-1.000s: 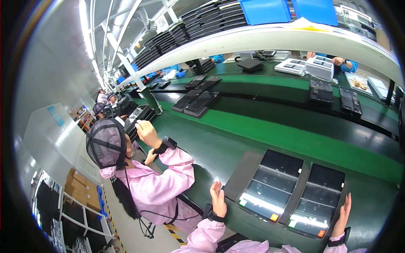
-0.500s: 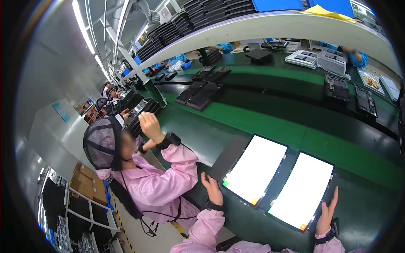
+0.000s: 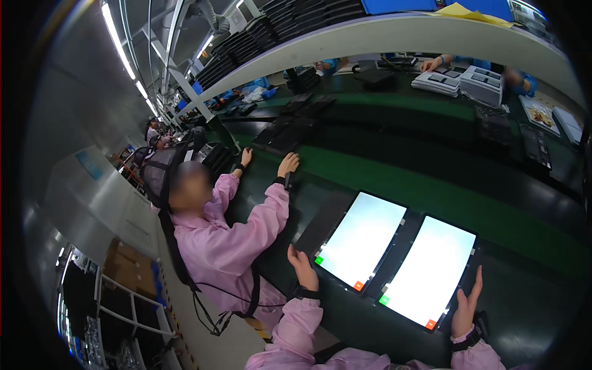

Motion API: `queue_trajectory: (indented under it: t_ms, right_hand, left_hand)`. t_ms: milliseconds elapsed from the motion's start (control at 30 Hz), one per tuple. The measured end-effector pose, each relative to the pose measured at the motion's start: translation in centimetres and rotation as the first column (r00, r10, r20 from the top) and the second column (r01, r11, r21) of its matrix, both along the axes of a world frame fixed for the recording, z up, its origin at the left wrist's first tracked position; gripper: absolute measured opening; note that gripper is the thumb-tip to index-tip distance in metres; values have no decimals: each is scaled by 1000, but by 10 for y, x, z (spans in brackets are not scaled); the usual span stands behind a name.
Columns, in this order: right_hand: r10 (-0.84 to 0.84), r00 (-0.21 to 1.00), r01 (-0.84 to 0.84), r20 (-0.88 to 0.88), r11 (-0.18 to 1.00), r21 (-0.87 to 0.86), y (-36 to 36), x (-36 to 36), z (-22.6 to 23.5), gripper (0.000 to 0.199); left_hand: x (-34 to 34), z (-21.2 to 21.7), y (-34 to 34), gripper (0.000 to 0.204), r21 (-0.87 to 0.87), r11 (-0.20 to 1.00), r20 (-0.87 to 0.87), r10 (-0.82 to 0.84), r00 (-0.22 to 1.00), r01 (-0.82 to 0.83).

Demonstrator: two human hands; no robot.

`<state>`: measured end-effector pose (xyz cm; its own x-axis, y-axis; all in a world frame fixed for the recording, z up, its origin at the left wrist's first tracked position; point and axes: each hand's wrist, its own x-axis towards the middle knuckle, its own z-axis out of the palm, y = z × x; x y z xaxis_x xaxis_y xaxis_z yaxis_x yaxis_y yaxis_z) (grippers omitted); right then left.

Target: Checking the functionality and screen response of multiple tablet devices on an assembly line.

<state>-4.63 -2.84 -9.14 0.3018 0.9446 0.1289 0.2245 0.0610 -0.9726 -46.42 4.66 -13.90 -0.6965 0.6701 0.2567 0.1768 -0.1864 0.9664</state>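
In the head view, the left screen (image 3: 362, 242) and right screen (image 3: 428, 271) lie lit, face up, side by side over the green bench (image 3: 524, 290), likely so both show whole. My left hand (image 3: 303, 271) and right hand (image 3: 465, 311) flank them, holding nothing, thumbs apart from fingers, perhaps to keep them uncovered.

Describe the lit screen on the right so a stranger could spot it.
Start at the green workbench, then look between your left hand and right hand. Of the glowing white pair there, take the right screen; unlike the left screen, it lies beside your right hand.
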Motion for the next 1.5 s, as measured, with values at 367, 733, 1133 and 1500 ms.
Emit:
queue_trajectory:
  t_ms: [367,733,1133,1500]
  right_hand:
    - [37,999,-37,-4,999,31,-2,6,-4,78]
    - [59,992,-64,111,997,45,0,10,-10,83]
    - [144,980,-154,141,986,63,21,4,-17,90]
    - [107,983,-134,150,973,185,24,12,-30,81]
  left_hand:
    - [14,16,1,51,6,1000,-49,-18,999,19]
    - [3,-5,13,54,21,999,-147,53,988,-50]
    - [17,-7,14,55,52,996,-118,72,990,-67]
    - [60,-10,-23,53,49,999,-223,-12,975,23]
